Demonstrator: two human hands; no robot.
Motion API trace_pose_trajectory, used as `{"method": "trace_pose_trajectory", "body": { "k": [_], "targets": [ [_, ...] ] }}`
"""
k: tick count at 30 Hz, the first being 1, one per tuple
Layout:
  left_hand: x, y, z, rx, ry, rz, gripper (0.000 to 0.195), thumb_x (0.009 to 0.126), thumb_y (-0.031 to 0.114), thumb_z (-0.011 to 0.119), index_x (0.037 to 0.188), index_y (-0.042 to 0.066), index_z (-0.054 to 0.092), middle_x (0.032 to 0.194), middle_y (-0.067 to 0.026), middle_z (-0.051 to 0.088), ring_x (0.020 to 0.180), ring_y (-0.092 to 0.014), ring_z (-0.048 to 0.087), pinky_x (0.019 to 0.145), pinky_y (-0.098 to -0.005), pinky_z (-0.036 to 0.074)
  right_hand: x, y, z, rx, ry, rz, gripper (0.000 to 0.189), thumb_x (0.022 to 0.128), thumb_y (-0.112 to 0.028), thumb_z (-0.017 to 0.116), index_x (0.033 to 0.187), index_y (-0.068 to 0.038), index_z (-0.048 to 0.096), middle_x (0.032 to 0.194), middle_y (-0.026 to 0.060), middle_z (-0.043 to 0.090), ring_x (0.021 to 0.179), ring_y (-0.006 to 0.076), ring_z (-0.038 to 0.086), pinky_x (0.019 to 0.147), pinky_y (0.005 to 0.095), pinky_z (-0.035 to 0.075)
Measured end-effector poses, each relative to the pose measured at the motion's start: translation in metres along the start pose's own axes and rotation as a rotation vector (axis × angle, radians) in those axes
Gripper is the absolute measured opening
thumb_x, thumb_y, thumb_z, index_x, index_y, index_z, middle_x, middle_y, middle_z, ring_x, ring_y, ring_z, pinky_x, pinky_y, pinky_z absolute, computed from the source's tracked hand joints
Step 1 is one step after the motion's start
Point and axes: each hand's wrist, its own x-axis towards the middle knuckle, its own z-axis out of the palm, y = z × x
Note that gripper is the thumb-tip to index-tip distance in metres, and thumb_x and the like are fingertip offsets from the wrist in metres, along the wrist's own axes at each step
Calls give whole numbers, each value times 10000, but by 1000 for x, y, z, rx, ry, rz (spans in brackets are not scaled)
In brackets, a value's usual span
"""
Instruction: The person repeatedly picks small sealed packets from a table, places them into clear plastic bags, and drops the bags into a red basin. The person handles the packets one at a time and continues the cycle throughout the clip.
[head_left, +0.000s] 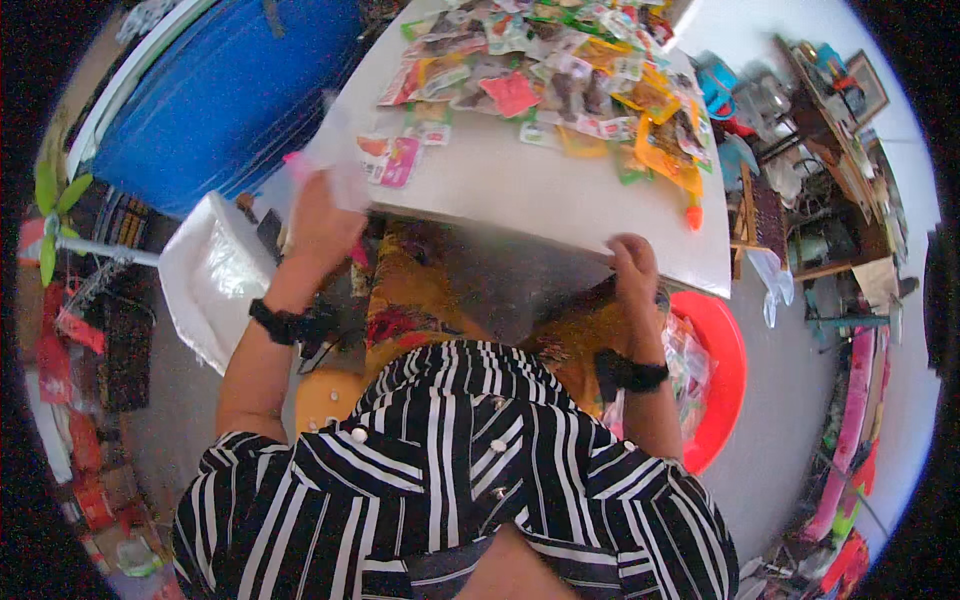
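Observation:
My left hand (324, 225) is raised at the near left corner of the white table (480, 176). Its fingers are closed on a translucent plastic bag (341, 146), blurred by motion, with some pink on it. A pink and white printed packet (390, 159) lies on the table just right of the bag. My right hand (636, 266) is at the table's near edge with curled fingers; whether anything is between them cannot be seen. Farther back, many small colourful food packets (555, 82) are heaped. An orange-red cap (694, 217) lies near the right edge.
Below the table's right corner stands a red basin (724, 382) filled with clear packets. A white foam box (217, 270) is at my left, in front of a large blue container (225, 105). A wooden chair (750, 214) and cluttered shelves (847, 150) stand to the right.

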Motion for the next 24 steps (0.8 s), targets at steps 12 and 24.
{"method": "trace_pose_trajectory", "body": {
  "k": [12, 24],
  "targets": [
    [62, 106, 66, -323, -82, 628, 123, 636, 165, 522, 675, 51, 544, 924, -96, 519, 924, -265, 468, 788, -403, 360, 55, 23, 114, 258, -591, -375, 67, 644, -138, 518, 621, -75, 527, 660, 94, 492, 684, 285, 458, 609, 369, 387],
    [78, 121, 67, -830, -307, -167, 167, 698, 171, 522, 746, 12, 508, 726, -94, 530, 694, -217, 504, 631, -316, 409, 50, -9, 93, -151, -423, -228, 161, 755, -159, 480, 702, -9, 505, 633, 59, 492, 547, 152, 476, 449, 267, 390]
  ]
}}
